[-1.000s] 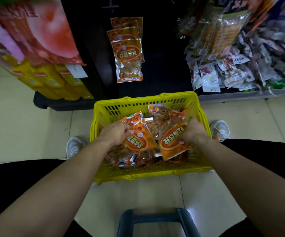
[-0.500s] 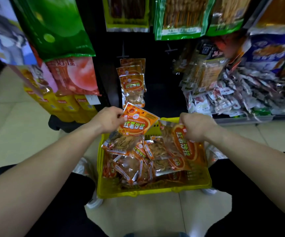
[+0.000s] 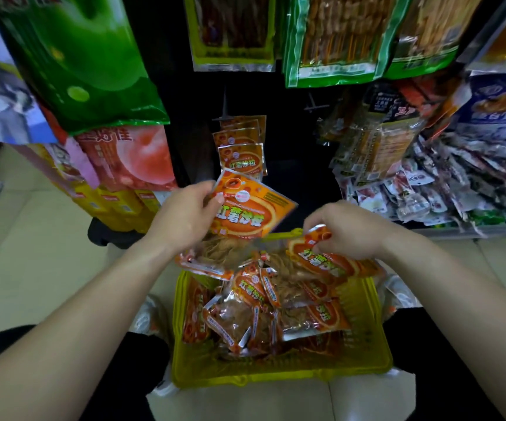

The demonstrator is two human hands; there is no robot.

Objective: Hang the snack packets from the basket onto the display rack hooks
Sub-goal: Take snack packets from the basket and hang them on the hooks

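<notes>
The orange snack packet [image 3: 251, 214] we are about to hang is lifted clear of the yellow basket [image 3: 276, 375]. Our left hand [image 3: 185, 217] pinches it at its upper left corner, and it hangs tilted, just below the matching packets [image 3: 241, 156] already on their hook [image 3: 224, 117]. Our right hand [image 3: 346, 232] pinches the top edge of a second packet [image 3: 321, 262], which lies across the heap of packets [image 3: 261, 314] in the basket. To do this well, we judge we should turn the raised packet upright and face out. Then we find the hang hole in its top edge and slide it squarely over the hook tip. We cannot make out the hole here. A bare hook [image 3: 315, 107] stands to the right, near the small mixed bags [image 3: 428, 189] piled on the side shelf.
</notes>
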